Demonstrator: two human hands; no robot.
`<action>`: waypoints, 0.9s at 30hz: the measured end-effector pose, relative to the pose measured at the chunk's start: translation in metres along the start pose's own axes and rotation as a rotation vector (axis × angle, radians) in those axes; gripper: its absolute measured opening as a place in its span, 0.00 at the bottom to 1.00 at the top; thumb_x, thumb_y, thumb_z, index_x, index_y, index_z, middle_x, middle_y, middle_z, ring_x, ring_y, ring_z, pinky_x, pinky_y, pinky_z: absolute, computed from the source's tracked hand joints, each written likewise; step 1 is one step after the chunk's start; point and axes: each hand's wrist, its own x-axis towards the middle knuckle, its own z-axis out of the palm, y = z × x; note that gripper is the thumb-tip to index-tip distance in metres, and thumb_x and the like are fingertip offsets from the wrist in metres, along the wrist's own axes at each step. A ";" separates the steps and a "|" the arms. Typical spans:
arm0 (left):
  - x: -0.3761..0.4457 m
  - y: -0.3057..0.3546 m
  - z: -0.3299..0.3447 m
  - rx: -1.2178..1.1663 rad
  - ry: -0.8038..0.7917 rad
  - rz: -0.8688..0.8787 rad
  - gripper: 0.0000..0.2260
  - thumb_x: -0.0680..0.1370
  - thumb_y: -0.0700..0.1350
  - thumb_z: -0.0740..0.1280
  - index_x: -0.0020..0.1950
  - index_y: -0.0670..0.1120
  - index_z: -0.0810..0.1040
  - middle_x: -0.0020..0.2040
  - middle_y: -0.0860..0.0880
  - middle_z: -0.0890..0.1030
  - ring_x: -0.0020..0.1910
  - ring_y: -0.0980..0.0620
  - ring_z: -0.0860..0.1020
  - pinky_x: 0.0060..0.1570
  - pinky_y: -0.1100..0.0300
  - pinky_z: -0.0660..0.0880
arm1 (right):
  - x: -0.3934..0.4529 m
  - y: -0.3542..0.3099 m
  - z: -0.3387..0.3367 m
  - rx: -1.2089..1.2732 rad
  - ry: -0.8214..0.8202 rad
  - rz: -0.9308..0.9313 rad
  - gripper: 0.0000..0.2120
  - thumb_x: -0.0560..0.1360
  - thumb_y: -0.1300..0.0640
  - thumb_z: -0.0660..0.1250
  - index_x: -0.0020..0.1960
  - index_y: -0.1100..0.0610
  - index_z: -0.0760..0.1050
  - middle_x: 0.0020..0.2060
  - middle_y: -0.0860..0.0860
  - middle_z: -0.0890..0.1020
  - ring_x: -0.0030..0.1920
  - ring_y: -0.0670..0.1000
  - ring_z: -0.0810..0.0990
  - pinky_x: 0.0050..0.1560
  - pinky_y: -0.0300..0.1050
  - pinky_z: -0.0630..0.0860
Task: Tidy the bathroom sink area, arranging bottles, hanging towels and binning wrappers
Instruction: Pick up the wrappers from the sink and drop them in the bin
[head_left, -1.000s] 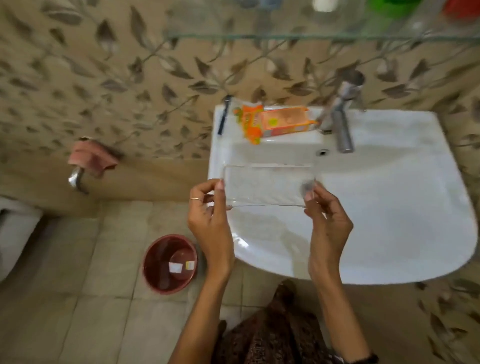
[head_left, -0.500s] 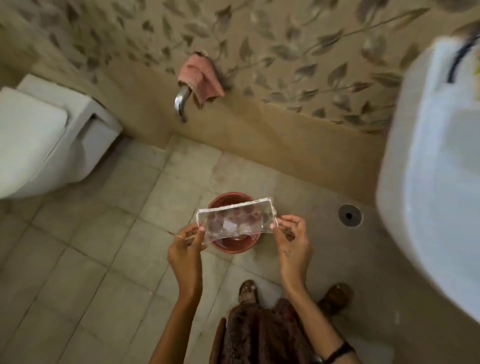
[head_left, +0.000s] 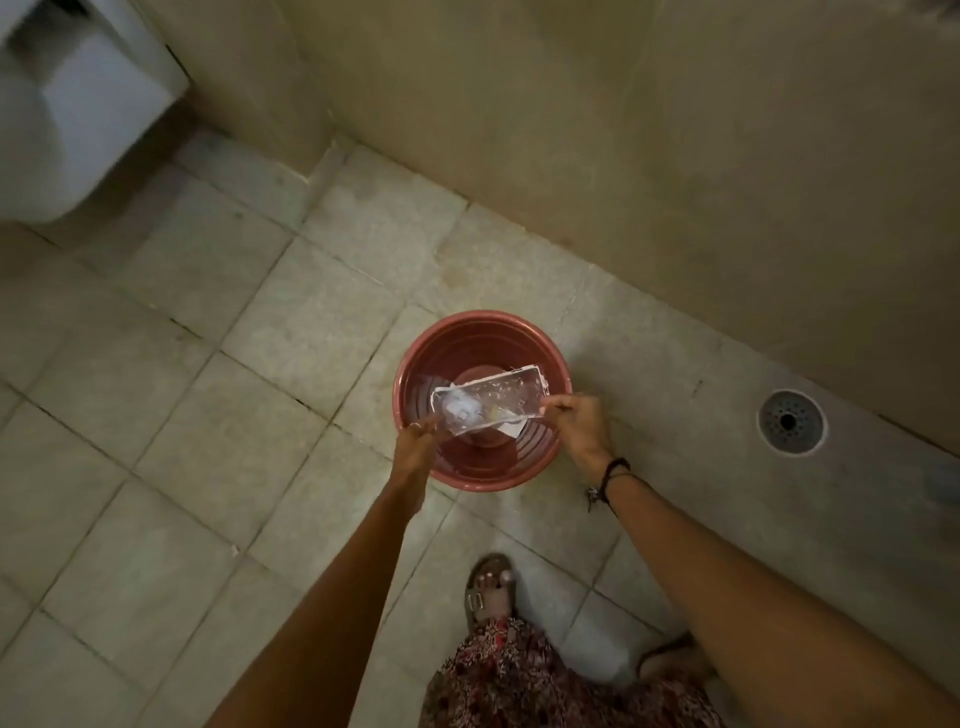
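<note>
A clear plastic wrapper (head_left: 488, 402) is stretched flat just over the mouth of a round red bin (head_left: 415, 364) on the tiled floor. My left hand (head_left: 415, 449) pinches the wrapper's left end at the bin's near-left rim. My right hand (head_left: 579, 423) pinches its right end over the bin's right rim. Small scraps of paper show through the wrapper at the bottom of the bin. The sink, bottles and towels are out of view.
A white toilet (head_left: 67, 114) hangs at the top left. A beige wall (head_left: 623, 130) runs behind the bin. A round metal floor drain (head_left: 790, 422) sits to the right. My sandalled foot (head_left: 491, 587) and patterned skirt (head_left: 545, 680) are below.
My view swung from the sink down to the floor. Both hands carried the clear wrapper from above the basin down to the red bin's mouth, still holding its two ends.
</note>
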 end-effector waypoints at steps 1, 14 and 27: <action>0.013 -0.010 -0.001 0.023 -0.019 0.007 0.10 0.74 0.37 0.65 0.44 0.52 0.80 0.34 0.57 0.81 0.28 0.64 0.80 0.25 0.71 0.74 | 0.011 0.008 0.008 -0.012 -0.037 0.015 0.11 0.72 0.65 0.68 0.54 0.65 0.80 0.53 0.60 0.83 0.53 0.56 0.80 0.59 0.51 0.75; -0.003 -0.006 0.025 -0.085 -0.071 0.027 0.08 0.76 0.37 0.63 0.54 0.39 0.76 0.50 0.42 0.80 0.51 0.45 0.79 0.49 0.55 0.77 | 0.004 0.005 0.039 0.101 -0.105 -0.060 0.14 0.72 0.72 0.60 0.56 0.66 0.77 0.50 0.61 0.82 0.49 0.54 0.79 0.47 0.40 0.76; -0.222 0.186 0.066 -0.607 -0.218 0.424 0.07 0.77 0.35 0.61 0.44 0.43 0.76 0.32 0.50 0.81 0.31 0.56 0.79 0.35 0.66 0.78 | -0.189 -0.211 -0.107 0.804 0.077 -0.330 0.07 0.76 0.65 0.61 0.47 0.57 0.78 0.27 0.47 0.75 0.25 0.42 0.71 0.24 0.33 0.69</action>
